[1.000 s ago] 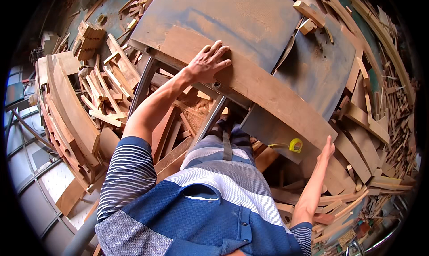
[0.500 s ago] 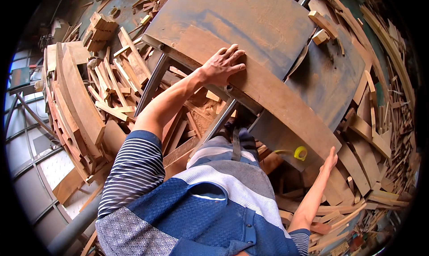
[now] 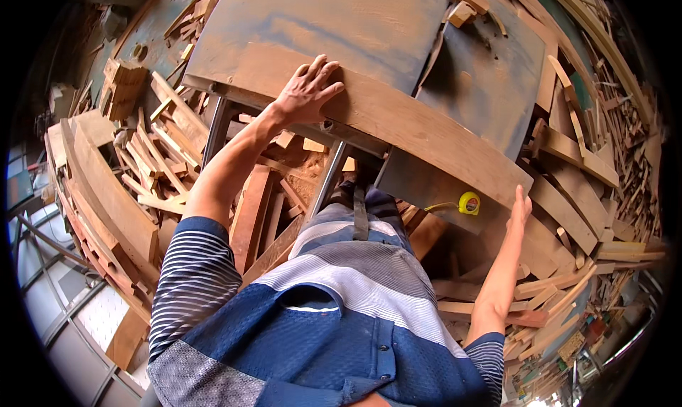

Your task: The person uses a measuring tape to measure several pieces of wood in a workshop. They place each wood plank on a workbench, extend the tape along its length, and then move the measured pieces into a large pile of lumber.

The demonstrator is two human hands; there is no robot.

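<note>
A long, wide wooden board (image 3: 419,127) lies flat along the near edge of a dusty metal machine table (image 3: 341,23). My left hand (image 3: 307,94) rests on the board toward its left part, palm down, fingers spread. At the board's right end is my right hand (image 3: 519,211), its fingers stretched out and pressed against the end, not wrapped round it. A yellow tape measure (image 3: 469,203) sits on a grey metal surface below the board, near my right hand, with a short bit of tape sticking out.
Small wood blocks (image 3: 462,14) lie on the table's far right part, beside a dark slot (image 3: 431,59). Curved planks (image 3: 114,186) are stacked at the left. Offcuts (image 3: 160,158) and strips (image 3: 618,165) heap up on both sides. A metal leg (image 3: 328,179) stands under the table.
The whole scene has shifted left and slightly up in the picture as my head moved. Both hands keep their places on the board, which shows no clear movement against the table.
</note>
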